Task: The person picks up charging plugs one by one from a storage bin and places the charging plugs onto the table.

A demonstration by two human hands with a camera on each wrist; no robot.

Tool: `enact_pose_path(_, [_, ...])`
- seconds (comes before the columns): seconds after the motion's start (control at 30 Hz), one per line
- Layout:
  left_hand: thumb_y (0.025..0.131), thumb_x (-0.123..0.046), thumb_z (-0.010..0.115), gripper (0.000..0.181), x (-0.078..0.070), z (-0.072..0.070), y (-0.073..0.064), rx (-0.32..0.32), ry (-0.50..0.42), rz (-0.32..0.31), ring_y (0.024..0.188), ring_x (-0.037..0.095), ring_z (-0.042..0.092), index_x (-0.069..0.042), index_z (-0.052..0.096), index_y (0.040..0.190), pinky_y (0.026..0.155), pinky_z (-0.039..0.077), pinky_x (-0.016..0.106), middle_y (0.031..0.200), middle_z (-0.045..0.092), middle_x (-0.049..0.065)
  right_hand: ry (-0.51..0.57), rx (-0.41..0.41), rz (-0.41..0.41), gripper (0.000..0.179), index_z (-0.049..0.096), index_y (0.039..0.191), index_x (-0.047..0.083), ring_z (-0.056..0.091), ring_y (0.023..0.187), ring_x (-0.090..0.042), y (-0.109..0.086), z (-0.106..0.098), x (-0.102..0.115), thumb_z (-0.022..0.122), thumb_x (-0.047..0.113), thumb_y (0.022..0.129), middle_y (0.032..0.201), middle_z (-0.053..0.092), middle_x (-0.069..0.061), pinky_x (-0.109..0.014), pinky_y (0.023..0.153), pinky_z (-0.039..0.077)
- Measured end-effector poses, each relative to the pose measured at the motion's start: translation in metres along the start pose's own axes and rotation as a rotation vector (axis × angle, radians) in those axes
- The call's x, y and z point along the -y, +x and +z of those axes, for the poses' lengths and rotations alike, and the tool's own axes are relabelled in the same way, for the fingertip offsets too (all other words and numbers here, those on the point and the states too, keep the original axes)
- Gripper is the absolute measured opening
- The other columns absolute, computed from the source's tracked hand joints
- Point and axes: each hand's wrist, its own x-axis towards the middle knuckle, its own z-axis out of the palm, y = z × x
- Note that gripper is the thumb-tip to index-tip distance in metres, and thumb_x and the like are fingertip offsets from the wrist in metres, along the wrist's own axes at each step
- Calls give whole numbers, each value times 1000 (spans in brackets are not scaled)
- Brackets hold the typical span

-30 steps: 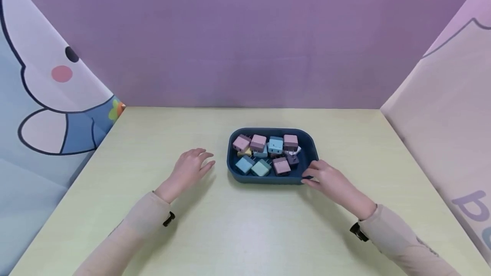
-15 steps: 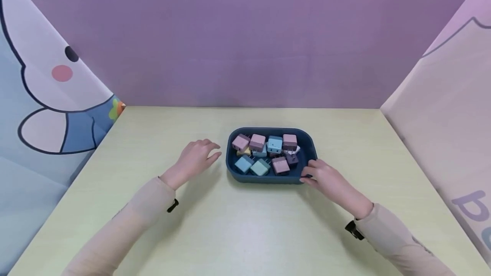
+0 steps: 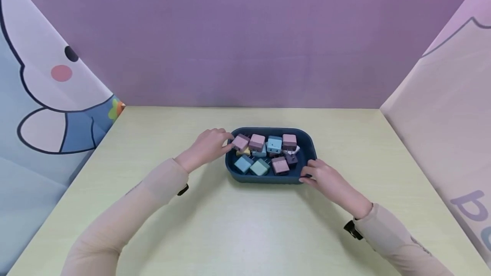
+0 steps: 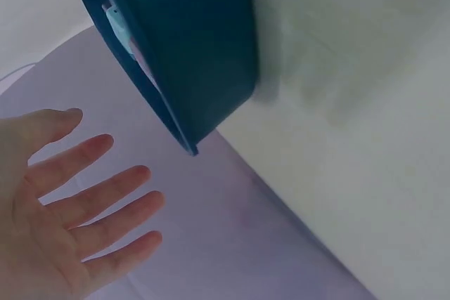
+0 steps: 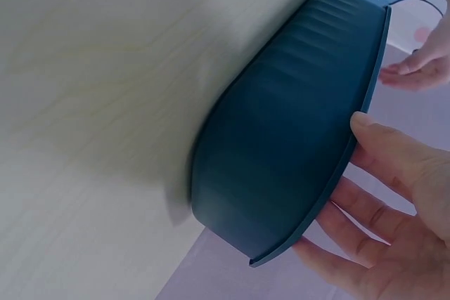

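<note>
At far left, a printed panel bordering the pale table, then a broad stretch of tabletop, giving room for sideways sliding. Next, the left hand, fingers spread and gripping nothing, close by the left end of the tray; cannot tell whether touching. In the middle, the dark blue tray, sitting on the table nearer to the far edge than to the near one, with only a strip of tabletop before the purple backdrop. Probably stiff, smooth plastic: light in itself, heavier with the load, slightly slippery. Inside, loose charger blocks, some stacked, prongs showing; likely hard and apt to slide if tipped. Best held by the rim at both ends and kept level. Farther right, the right hand, pinching the rim around the near right corner, thumb on the outside. Beyond, more tabletop up to a pale panel; most generous room on the near side.
</note>
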Motion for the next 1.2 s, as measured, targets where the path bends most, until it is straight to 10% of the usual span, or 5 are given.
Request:
enact_pose_path(0.43, [88, -20, 55, 29, -16, -8, 33, 247, -23, 0, 83, 18, 55, -3, 60, 110, 77, 47, 31, 100, 61, 11, 8, 17, 15, 5, 66, 75, 8, 44, 66, -10, 0, -1, 2, 71, 8, 72, 70, 50, 3, -24, 57, 42])
enact_pose_path(1.2, [83, -8, 58, 14, -20, 11, 68, 331, -81, -154, 79, 16, 52, -4, 63, 95, 79, 45, 29, 95, 61, 7, 11, 4, 22, 5, 66, 74, 9, 44, 65, -10, 1, -1, 2, 71, 9, 72, 69, 50, 2, -24, 56, 42])
